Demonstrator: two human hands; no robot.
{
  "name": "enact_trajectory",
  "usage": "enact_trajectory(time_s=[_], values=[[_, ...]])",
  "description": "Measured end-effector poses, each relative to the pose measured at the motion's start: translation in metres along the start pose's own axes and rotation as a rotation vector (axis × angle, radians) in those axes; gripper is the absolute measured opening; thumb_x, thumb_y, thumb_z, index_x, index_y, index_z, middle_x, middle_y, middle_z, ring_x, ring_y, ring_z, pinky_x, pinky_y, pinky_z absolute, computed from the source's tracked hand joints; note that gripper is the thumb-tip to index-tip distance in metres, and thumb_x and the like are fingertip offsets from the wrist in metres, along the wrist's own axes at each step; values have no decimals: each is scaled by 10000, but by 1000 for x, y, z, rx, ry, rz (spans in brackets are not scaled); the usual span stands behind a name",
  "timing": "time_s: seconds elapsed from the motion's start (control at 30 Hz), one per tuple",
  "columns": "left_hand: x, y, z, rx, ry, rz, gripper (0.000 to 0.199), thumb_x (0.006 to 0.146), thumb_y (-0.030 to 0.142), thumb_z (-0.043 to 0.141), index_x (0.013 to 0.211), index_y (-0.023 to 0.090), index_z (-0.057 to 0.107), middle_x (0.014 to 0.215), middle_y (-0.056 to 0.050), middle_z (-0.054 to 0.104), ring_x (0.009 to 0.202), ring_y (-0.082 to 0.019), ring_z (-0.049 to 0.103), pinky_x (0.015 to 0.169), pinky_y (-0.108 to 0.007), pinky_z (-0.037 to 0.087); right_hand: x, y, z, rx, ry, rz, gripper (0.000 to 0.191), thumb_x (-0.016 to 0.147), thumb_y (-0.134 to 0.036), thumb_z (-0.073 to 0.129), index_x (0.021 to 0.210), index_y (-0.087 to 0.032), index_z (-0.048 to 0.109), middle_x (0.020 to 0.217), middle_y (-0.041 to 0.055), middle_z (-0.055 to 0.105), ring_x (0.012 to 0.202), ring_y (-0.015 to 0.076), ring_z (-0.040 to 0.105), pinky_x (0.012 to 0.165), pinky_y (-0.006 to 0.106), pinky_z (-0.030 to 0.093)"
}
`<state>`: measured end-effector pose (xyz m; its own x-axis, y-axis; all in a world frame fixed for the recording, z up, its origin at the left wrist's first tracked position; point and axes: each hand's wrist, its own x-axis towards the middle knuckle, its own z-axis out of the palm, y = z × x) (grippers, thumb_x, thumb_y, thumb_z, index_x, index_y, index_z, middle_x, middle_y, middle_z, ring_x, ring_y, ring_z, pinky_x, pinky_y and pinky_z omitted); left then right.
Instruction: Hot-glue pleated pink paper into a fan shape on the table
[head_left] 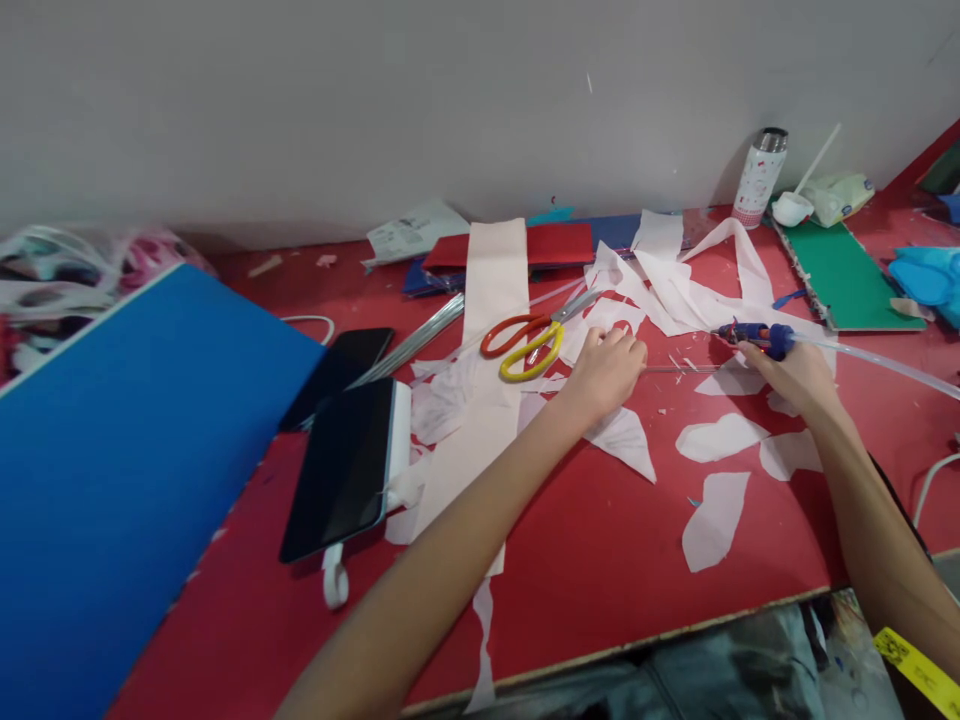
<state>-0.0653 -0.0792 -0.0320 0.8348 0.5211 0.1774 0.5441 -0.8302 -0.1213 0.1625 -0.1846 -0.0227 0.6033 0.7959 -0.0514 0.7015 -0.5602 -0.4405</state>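
Right hand grips the glue gun at right, petals on its near side; left hand curls at the wire, scissors to its left; I cannot tell whether it pinches.

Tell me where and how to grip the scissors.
Probably grip the scissors by the red and yellow handle loops, coming from the left: the loops lie on that side, and the blades point away, to the far right.
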Motion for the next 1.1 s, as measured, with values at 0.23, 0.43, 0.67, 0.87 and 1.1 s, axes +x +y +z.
enact_trajectory(time_s=[0.23, 0.43, 0.67, 0.87, 1.1], values=[[-10, 8, 5, -6, 55, 131, 146, 878, 135, 467, 896, 196, 599, 902, -44, 637, 882, -212, 519, 795, -371, 313, 2, 2, 2, -14, 14, -31, 621, 726, -712, 438, 949, -188, 686, 762, 114, 692, 700, 271, 650, 552, 320, 423], [-12, 10, 6, 5, 86, 159, 152, 891, 178, 476, 824, 172, 612, 842, -46, 638, 830, -201, 512, 795, -365, 326, 0, 1, 3, -47, 30, -16, 621, 724, -720, 427, 905, -185, 684, 841, 145, 694, 759, 307, 650, 541, 336, 424], [-14, 10, 1, 26, 50, 154, 139, 880, 225, 525, 832, 149, 631, 868, -61, 616, 859, -208, 511, 832, -372, 330, 2, 3, 4, -71, 26, -9, 628, 718, -731, 422, 889, -187, 686, 827, 144, 695, 770, 313, 653, 545, 334, 426], [-16, 17, -6, 60, -12, 193, 148, 849, 145, 528, 744, 131, 632, 783, -69, 609, 810, -222, 508, 724, -351, 339, 1, 3, 5, -63, 18, 5, 641, 709, -740, 425, 869, -178, 690, 804, 151, 697, 761, 312, 653, 546, 337, 432], [-19, 26, -14, 81, -70, 181, 218, 845, 71, 456, 739, 135, 635, 773, -94, 621, 802, -227, 513, 723, -369, 333, 2, 4, 6, -22, 18, 2, 610, 718, -707, 446, 912, -186, 698, 758, 130, 692, 755, 303, 659, 599, 351, 449]])
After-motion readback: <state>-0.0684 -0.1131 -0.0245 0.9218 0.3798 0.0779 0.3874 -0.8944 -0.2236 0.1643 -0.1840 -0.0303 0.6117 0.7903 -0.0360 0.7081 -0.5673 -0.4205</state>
